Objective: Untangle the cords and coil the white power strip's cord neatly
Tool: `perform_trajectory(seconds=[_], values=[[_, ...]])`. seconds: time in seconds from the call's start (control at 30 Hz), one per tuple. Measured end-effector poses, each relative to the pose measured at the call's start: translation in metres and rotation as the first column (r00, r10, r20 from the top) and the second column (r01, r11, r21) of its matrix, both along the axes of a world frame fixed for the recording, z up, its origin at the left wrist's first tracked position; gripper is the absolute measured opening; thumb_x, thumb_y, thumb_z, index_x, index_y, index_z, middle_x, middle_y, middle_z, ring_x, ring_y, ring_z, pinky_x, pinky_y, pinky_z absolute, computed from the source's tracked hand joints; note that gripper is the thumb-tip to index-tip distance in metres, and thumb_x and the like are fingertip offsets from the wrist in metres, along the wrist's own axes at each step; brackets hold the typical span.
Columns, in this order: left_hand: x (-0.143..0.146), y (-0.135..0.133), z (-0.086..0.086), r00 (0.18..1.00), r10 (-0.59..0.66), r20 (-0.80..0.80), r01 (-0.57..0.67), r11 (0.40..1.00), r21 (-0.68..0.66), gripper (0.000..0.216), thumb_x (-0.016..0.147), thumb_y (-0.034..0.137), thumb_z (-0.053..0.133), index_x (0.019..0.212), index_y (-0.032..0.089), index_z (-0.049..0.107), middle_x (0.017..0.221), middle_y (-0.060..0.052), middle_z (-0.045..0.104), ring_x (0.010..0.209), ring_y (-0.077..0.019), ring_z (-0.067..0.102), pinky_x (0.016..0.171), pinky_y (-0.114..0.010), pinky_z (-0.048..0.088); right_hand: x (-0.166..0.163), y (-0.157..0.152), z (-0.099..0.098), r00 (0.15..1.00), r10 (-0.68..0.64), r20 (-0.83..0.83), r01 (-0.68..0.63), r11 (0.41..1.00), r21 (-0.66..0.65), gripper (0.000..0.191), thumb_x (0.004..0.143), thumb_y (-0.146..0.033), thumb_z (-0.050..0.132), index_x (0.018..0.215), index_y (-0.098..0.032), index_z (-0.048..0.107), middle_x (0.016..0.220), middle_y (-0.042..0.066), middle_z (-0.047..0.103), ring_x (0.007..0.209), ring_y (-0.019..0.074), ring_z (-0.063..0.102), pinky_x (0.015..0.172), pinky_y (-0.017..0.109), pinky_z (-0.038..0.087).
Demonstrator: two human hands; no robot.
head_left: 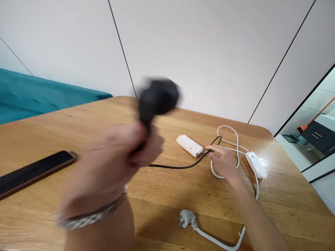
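Note:
My left hand [123,153] is raised close to the camera and blurred, closed around the handle of a black hair dryer [157,97]. The dryer's black cord [180,166] runs right across the wooden table [52,132] to my right hand [222,161]. That hand pinches the cord beside a white power strip [189,145]. A second white power strip [256,164] lies to the right. Its white cable [235,146] loops behind my right hand and ends in a white plug [186,219] near the front edge.
A dark phone [34,171] lies flat at the table's left. A teal sofa [31,94] stands behind the table on the left. White wall panels fill the back. A doorway [311,132] opens at the right, past the table's rounded corner.

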State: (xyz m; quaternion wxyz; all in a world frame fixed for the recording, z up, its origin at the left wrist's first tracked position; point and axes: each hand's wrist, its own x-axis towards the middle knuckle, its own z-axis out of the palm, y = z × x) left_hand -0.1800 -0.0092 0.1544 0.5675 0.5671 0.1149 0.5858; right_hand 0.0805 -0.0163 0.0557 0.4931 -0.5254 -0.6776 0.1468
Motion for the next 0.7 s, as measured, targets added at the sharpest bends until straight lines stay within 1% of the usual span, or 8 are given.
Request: perform_trajectory(seconds=[0.03, 0.1, 0.2, 0.27, 0.37, 0.53, 0.63, 0.7], values=[[0.021, 0.003, 0.002, 0.970, -0.084, -0.226, 0.090, 0.996, 0.014, 0.046, 0.082, 0.046, 0.062, 0.049, 0.019, 0.045, 0.042, 0.003, 0.031, 0.037, -0.0075, 0.026, 0.035, -0.024, 0.020, -0.001, -0.002, 0.004, 0.997, -0.012, -0.070, 0.015, 0.999, 0.038, 0.015, 0.083, -0.032, 0.060, 0.089, -0.025, 0.072, 0.091, 0.006, 0.073, 0.089, 0.0230, 0.066, 0.090, 0.045, 0.046], [0.061, 0.007, 0.000, 0.924, -0.060, -0.377, 0.057, 0.998, -0.019, 0.052, 0.079, 0.054, 0.061, 0.050, 0.018, 0.038, 0.046, 0.005, 0.026, 0.040, -0.0053, 0.020, 0.036, -0.021, 0.015, -0.003, -0.005, 0.011, 0.975, -0.024, -0.220, 0.042, 0.996, 0.080, 0.016, 0.080, -0.035, 0.062, 0.088, -0.023, 0.069, 0.086, 0.006, 0.071, 0.082, 0.0214, 0.065, 0.079, 0.038, 0.050], [0.104, 0.010, -0.015, 0.909, -0.028, -0.415, -0.018, 0.994, -0.105, 0.048, 0.075, 0.053, 0.065, 0.059, 0.019, 0.036, 0.051, 0.007, 0.024, 0.042, -0.0038, 0.018, 0.038, -0.018, 0.014, -0.003, -0.009, 0.016, 0.897, -0.070, -0.437, 0.097, 0.994, 0.040, 0.021, 0.072, -0.032, 0.067, 0.088, -0.021, 0.059, 0.077, 0.001, 0.065, 0.069, 0.0167, 0.062, 0.067, 0.030, 0.049], [0.119, 0.009, -0.027, 0.907, -0.079, -0.414, 0.018, 0.989, -0.149, 0.049, 0.072, 0.053, 0.068, 0.061, 0.019, 0.034, 0.052, 0.008, 0.023, 0.043, -0.0028, 0.018, 0.038, -0.017, 0.014, -0.002, -0.012, 0.019, 0.854, -0.099, -0.511, 0.106, 0.994, -0.015, 0.025, 0.069, -0.027, 0.067, 0.088, -0.022, 0.050, 0.067, -0.004, 0.059, 0.058, 0.0126, 0.056, 0.058, 0.026, 0.046], [0.128, 0.007, -0.036, 0.902, -0.180, -0.392, 0.110, 0.975, -0.195, 0.055, 0.068, 0.053, 0.072, 0.059, 0.019, 0.029, 0.051, 0.009, 0.023, 0.042, -0.0017, 0.018, 0.039, -0.016, 0.013, -0.003, -0.015, 0.025, 0.858, -0.122, -0.499, 0.100, 0.992, -0.072, 0.025, 0.067, -0.024, 0.066, 0.081, -0.023, 0.046, 0.055, -0.010, 0.048, 0.046, 0.0088, 0.045, 0.050, 0.022, 0.039], [0.109, 0.011, -0.015, 0.945, -0.297, -0.134, 0.233, 0.904, -0.358, 0.060, 0.079, 0.057, 0.061, 0.057, 0.021, 0.019, 0.050, 0.009, 0.012, 0.039, -0.0033, 0.010, 0.034, -0.018, 0.011, 0.000, -0.015, 0.030, 0.856, -0.059, -0.513, 0.003, 0.994, -0.109, 0.018, 0.067, -0.029, 0.067, 0.070, -0.019, 0.053, 0.061, -0.004, 0.054, 0.055, 0.0105, 0.051, 0.053, 0.022, 0.042], [0.065, 0.019, 0.006, 0.974, -0.191, 0.119, 0.219, 0.927, -0.304, 0.053, 0.091, 0.048, 0.048, 0.056, 0.021, 0.019, 0.049, 0.008, 0.011, 0.039, -0.0054, 0.007, 0.031, -0.019, 0.013, 0.008, -0.008, 0.017, 0.872, 0.056, -0.487, -0.150, 0.976, -0.157, 0.021, 0.069, -0.035, 0.069, 0.067, -0.018, 0.057, 0.057, -0.004, 0.055, 0.052, 0.0099, 0.049, 0.049, 0.022, 0.039], [0.024, 0.024, 0.011, 0.959, -0.026, 0.282, 0.096, 0.967, -0.236, 0.049, 0.095, 0.042, 0.044, 0.056, 0.020, 0.025, 0.046, 0.007, 0.020, 0.038, -0.0058, 0.011, 0.031, -0.019, 0.018, 0.014, -0.003, 0.004, 0.886, 0.127, -0.447, -0.231, 0.955, -0.187, 0.025, 0.070, -0.039, 0.070, 0.065, -0.018, 0.058, 0.052, -0.005, 0.052, 0.047, 0.0083, 0.044, 0.045, 0.020, 0.034]])
